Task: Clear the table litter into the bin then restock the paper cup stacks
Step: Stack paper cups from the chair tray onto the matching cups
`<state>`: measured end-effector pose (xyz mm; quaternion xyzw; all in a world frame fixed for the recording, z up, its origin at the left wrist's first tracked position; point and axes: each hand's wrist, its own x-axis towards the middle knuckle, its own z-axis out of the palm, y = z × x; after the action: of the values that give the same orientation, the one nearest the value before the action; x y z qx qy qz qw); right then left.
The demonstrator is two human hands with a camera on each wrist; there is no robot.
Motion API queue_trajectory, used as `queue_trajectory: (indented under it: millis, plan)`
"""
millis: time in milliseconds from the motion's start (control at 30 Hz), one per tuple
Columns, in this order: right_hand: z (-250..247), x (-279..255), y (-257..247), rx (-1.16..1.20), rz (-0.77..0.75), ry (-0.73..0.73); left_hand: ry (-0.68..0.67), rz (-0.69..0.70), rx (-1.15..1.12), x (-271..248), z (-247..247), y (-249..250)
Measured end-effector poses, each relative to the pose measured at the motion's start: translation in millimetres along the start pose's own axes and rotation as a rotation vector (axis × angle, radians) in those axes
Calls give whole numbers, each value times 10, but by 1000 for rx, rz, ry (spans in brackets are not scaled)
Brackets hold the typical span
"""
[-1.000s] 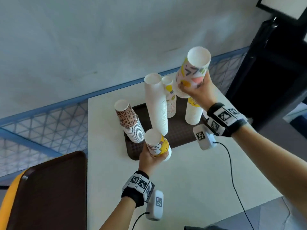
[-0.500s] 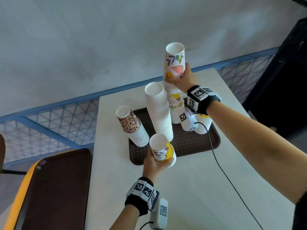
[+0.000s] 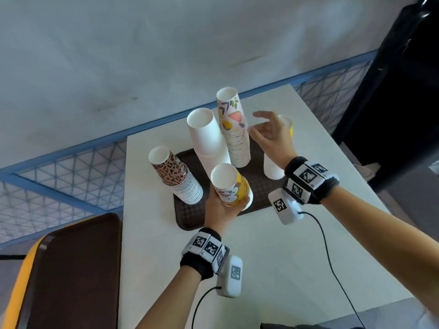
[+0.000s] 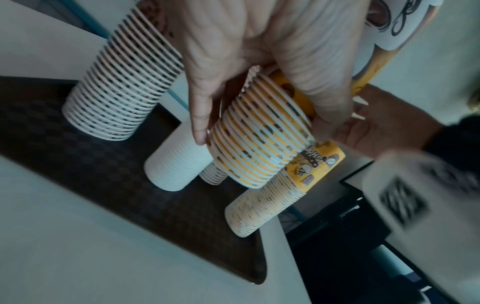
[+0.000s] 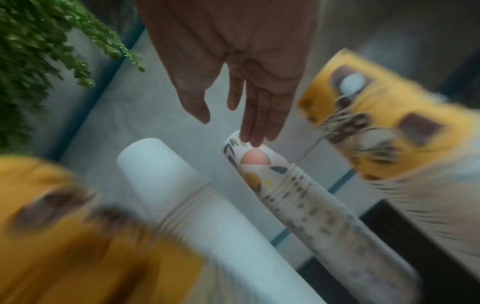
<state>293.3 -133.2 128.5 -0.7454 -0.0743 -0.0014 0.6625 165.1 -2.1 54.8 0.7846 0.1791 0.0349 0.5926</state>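
No litter shows on the worktop [image 3: 273, 257]. The left hand [image 3: 222, 207] grips a yellow cup stack [image 3: 231, 186] over the brown tray [image 3: 190, 217]; the right hand [image 3: 270, 132], fingers spread, is beside the floral stack [image 3: 234, 129]. Restocking seems partly done.

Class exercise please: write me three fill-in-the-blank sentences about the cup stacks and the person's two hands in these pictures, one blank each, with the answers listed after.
1. The left hand grips a stack of cups printed mainly in ____.
2. The right hand, next to the floral cup stack, holds ____.
3. The leopard-print stack stands on a brown ____.

Missing words: yellow; nothing; tray
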Motion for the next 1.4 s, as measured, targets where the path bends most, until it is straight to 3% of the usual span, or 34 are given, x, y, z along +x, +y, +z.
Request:
queue_trajectory:
  millis: [100,233,400,567,833,1033,1267,1400]
  plan:
    - [-390,-492,409,-150,27,63,17,63,-31,74,147,219]
    - [-798,-1118,1036,-444,186,67,8,182,-57,250,327,648]
    - [-1053,-1479,1544,-787,527,-168,24,303,-7,502,551,1147]
    - [-1150,-1647,1782,-986,605,-332,25,313,-3,680,724,1478]
    - [-1179,-1719,1827,-1006,536,-316,26,244,71,784,867,1520]
    - [-1185,-1728,1851,-1010,543,-313,-85,132,219,750,825,1299]
    - [-1151,-1698,1767,-986,580,-307,-214,146,340,353,406,887]
    - [-1045,-1641,1620,-869,611,-215,-245,109,380,46,7,583]
